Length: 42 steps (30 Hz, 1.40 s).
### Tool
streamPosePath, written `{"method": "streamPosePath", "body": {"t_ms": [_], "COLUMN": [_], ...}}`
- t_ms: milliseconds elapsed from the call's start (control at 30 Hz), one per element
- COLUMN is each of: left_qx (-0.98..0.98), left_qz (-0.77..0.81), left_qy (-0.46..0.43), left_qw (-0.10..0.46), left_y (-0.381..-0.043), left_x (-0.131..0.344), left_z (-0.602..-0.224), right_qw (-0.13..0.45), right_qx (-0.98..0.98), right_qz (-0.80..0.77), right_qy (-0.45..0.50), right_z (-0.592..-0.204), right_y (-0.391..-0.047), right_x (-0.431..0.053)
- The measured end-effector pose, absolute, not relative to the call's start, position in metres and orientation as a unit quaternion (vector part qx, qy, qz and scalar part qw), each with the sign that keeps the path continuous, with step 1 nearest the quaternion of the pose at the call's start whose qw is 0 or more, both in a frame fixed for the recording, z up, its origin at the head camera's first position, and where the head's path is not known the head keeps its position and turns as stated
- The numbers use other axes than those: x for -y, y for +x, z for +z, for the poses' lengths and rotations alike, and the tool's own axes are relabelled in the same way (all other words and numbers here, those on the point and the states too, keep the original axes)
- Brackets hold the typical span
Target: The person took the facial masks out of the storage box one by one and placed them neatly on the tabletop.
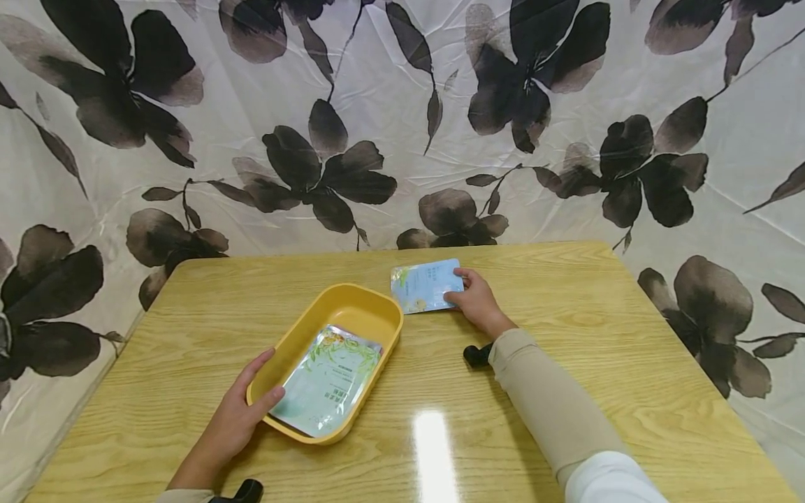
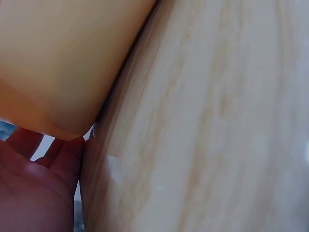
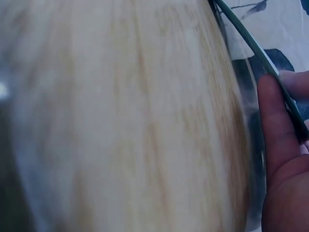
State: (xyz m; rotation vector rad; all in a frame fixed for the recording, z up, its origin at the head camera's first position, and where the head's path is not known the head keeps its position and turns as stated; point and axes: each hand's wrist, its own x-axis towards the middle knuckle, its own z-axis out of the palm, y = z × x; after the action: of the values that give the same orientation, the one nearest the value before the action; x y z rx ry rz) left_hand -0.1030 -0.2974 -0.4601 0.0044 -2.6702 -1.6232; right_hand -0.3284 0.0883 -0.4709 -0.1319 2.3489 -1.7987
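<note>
My right hand [image 1: 479, 302] pinches a light-blue foil packet [image 1: 425, 286] by its right end, thumb on top and fingers behind. Seen edge-on in the right wrist view, the packet [image 3: 256, 46] is a thin, slightly bent strip between thumb and fingers. At the near left end of a yellow plastic bin [image 1: 300, 316], my left hand [image 1: 229, 423] holds the rim, its thumb over the edge and its fingers along the outer side. A pale green foil packet [image 1: 333, 381] with printed leaves lies flat inside the bin. In the left wrist view, fingers reach behind the bin's corner [image 2: 67, 116].
Both the bin and the hands are over a wood-grain table [image 1: 534, 279]. Behind it hangs a white cloth [image 1: 402, 168] printed with dark flowers. Black pieces of the wrist gear [image 1: 478, 356] stick out by each wrist.
</note>
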Motion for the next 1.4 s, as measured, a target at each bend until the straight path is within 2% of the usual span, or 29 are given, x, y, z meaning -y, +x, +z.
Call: {"method": "streamPosePath", "body": {"t_ms": [867, 1400], "left_qx": [0.846, 0.848], "left_qz": [-0.532, -0.530], "left_qy": [0.012, 0.007], "left_qw": [0.002, 0.008], "left_y": [-0.102, -0.102], "left_x": [0.297, 0.298], "left_z": [-0.459, -0.461], "right_qw": [0.052, 0.056], "right_qx": [-0.836, -0.848], "right_qz": [-0.546, -0.526], "right_qy": [-0.010, 0.003], "right_z": [-0.465, -0.461], "right_y": [-0.345, -0.348], "right_x": [-0.072, -0.071]}}
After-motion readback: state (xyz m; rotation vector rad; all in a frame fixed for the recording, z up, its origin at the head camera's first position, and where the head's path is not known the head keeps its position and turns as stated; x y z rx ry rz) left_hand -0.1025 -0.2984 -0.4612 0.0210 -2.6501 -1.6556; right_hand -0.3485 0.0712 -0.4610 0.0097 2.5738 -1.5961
